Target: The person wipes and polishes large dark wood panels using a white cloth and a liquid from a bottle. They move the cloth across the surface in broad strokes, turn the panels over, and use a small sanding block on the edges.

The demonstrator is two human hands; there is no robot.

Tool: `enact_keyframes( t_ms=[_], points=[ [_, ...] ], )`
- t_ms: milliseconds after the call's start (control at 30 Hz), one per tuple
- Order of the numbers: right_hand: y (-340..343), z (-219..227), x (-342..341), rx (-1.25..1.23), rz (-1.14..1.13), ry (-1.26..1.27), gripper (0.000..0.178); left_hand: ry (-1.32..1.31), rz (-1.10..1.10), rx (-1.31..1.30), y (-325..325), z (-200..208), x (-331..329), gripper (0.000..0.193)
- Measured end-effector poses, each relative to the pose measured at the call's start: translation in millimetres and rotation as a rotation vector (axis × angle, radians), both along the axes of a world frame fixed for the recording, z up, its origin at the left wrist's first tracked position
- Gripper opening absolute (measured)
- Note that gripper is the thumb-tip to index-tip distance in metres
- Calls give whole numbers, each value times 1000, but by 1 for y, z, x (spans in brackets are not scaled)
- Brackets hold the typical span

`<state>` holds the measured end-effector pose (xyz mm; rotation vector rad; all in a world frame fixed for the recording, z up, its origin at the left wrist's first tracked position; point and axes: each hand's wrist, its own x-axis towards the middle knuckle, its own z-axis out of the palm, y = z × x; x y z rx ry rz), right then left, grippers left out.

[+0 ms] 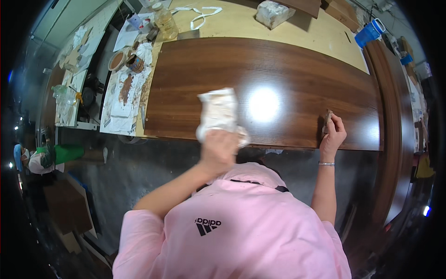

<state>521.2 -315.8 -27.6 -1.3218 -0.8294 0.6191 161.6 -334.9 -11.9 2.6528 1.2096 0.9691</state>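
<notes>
A dark brown wood-grain panel [195, 69] lies flat on the worktable, with a bright light reflected in its middle. My left hand [220, 148] is closed on a crumpled white cloth [218, 109], or perhaps paper, at the panel's near edge. Part of the cloth bulges out beside my fingers. Farther right, my right hand [335, 130] is over the panel near its right end. Its thumb and fingers pinch a small greyish piece [328, 115] whose kind I cannot make out.
Left of the panel, brown-smeared paper [121, 100] lies near a bowl [117, 61] and a tin [135, 63]. Behind stand a jar of yellowish liquid [165, 22], a plastic-wrapped block [273, 14] and a blue bottle [369, 33]. Long brown boards [395, 121] line the right. Another person [42, 159] is far left.
</notes>
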Motion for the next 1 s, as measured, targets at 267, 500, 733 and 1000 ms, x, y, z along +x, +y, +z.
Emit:
enact_keyframes(
  t_ms=[267, 500, 733, 1000],
  points=[
    [0, 7, -4, -14, -46, -22, 13, -6, 96, -96, 56, 8, -52, 20],
    [8, 6, -6, 0, -26, -119, 11, 135, -268, -43, 86, 18, 75, 44],
    [-1, 5, -5, -24, -39, -72, 11, -78, 657, -210, 199, 30, -167, 19],
    [0, -2, 6, -70, 11, -107, 14, 42, -104, 51, 37, 21, 3, 23]
  ],
)
